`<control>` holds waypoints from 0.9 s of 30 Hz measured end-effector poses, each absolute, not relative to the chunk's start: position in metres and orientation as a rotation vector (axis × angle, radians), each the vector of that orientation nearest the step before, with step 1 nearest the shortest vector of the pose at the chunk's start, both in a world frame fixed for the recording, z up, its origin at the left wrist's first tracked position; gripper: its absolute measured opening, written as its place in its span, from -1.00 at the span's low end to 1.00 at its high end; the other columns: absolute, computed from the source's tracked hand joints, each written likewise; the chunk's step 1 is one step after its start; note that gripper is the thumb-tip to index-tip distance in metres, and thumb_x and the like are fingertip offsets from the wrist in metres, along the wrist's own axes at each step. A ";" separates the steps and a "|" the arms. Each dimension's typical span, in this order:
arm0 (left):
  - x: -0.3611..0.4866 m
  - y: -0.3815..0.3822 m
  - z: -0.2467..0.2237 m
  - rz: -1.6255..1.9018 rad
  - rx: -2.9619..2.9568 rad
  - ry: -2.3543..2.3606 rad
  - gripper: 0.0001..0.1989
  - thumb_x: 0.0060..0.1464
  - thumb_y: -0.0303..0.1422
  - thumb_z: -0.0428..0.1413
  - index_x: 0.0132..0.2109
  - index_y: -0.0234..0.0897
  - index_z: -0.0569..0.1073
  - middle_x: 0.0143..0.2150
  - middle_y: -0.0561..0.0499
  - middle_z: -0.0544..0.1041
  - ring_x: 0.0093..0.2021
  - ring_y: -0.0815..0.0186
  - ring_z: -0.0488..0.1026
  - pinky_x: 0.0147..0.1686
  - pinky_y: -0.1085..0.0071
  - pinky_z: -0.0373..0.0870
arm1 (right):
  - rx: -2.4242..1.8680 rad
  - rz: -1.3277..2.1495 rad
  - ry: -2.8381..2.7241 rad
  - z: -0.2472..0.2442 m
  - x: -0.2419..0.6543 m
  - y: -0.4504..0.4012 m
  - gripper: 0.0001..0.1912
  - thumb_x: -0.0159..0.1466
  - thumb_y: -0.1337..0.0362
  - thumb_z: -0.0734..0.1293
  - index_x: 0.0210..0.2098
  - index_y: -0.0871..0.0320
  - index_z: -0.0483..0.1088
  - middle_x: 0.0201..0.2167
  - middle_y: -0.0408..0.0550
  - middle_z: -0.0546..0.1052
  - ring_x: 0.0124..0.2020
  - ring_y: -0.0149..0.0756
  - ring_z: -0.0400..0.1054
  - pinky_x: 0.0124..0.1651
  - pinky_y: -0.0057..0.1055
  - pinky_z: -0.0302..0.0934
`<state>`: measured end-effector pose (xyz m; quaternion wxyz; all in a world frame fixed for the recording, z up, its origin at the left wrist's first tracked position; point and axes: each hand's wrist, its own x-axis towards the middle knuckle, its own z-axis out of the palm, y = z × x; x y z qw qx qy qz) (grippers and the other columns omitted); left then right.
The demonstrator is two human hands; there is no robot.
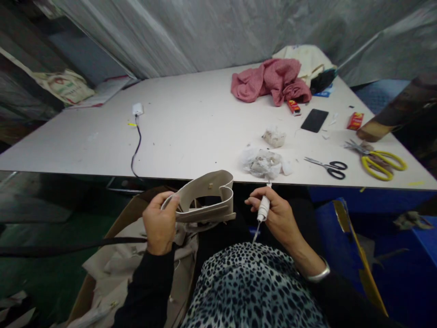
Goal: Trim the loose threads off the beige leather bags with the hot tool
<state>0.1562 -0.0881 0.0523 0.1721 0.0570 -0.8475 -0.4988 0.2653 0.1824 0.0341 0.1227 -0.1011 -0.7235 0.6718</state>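
Observation:
My left hand pinches the edge of a beige bag piece, an open loop of stiff leather-like material held in front of the table edge. To its right, my right hand is closed around a thin metal tool with a white-wrapped handle. Its metal shaft sticks out below, towards my lap; a short tip shows above. The tool and the bag piece are apart. On the table just beyond my right hand lies a crumpled clear plastic bag, with a whitish block behind it.
Black scissors and yellow-handled scissors lie at the right of the white table. Behind are a phone and a pink cloth. A cardboard box of beige pieces stands lower left, a blue bin lower right.

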 end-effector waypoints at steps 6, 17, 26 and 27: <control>0.183 -0.087 0.031 -1.327 0.178 -2.467 -0.79 0.10 -0.20 0.25 -0.25 -0.27 0.60 -0.41 0.06 0.55 -0.40 0.31 0.45 -0.32 0.42 0.35 | -0.037 1.598 -2.443 0.026 0.247 0.171 -0.82 0.40 0.16 0.39 -0.03 0.02 0.48 -0.25 -0.12 0.63 -0.30 -0.27 0.51 -0.20 -0.39 0.30; 0.188 -0.085 0.023 -1.504 0.231 -2.453 -0.80 0.06 -0.22 0.26 -0.27 -0.27 0.57 -0.40 0.06 0.54 -0.38 0.29 0.45 -0.33 0.42 0.35 | -0.059 0.804 -2.945 0.027 0.212 0.142 -0.72 0.28 0.09 0.49 -0.12 0.01 0.40 -0.37 -0.09 0.57 -0.35 -0.16 0.45 -0.39 -0.38 -0.10; 0.183 -0.088 -0.002 -1.687 0.349 -2.416 -0.73 0.03 -0.17 0.31 -0.26 -0.28 0.54 -0.42 0.08 0.50 -0.43 0.34 0.40 -0.40 0.47 0.33 | -0.143 1.012 -2.888 0.011 0.212 0.142 -0.76 0.26 0.34 0.41 -0.15 0.05 0.29 -0.36 -0.16 0.50 -0.40 -0.26 0.35 -0.36 -0.41 -0.05; 0.183 -0.088 -0.003 -1.694 0.343 -2.418 -0.74 0.03 -0.17 0.31 -0.26 -0.28 0.54 -0.42 0.09 0.49 -0.43 0.35 0.40 -0.39 0.48 0.32 | -0.131 1.048 -2.865 0.009 0.213 0.143 -0.76 0.25 0.38 0.38 -0.15 0.05 0.28 -0.35 -0.17 0.49 -0.39 -0.27 0.35 -0.35 -0.42 -0.02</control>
